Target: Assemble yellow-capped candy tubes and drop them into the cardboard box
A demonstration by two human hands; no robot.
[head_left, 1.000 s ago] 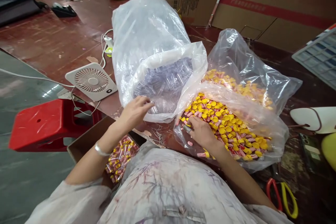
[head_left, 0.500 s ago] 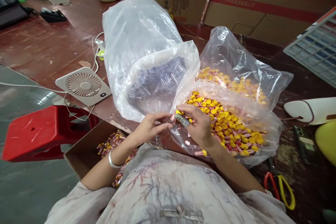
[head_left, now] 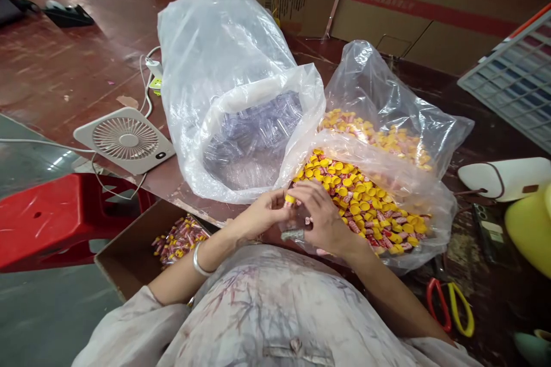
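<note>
My left hand (head_left: pixel 269 212), with a silver bangle on its wrist, pinches a small pink piece with a yellow cap (head_left: pixel 290 199). Close beside it, my right hand (head_left: pixel 321 215) has its fingers curled near the same piece; whatever they hold is hidden. A grey strip (head_left: pixel 293 234) shows under the right hand. An open clear bag (head_left: pixel 443 200) of yellow-capped pink pieces (head_left: pixel 361 195) lies to the right. Behind my left hand, a white plastic bag (head_left: pixel 224 40) opens on clear plastic tubes (head_left: pixel 258 132).
A white fan (head_left: pixel 125 140) stands at left, above a red stool (head_left: pixel 47 218) and a cardboard box (head_left: pixel 124 252) of capped pieces. Scissors (head_left: pixel 450 305), a phone (head_left: pixel 491 232) and a white grid basket (head_left: pixel 516 77) are at right. Large cartons (head_left: pixel 430 17) stand behind.
My hands have come closer together and turned, and the yellow cap now sits upright at my left fingertips. The grey strip is lower. The whole view has shifted slightly.
</note>
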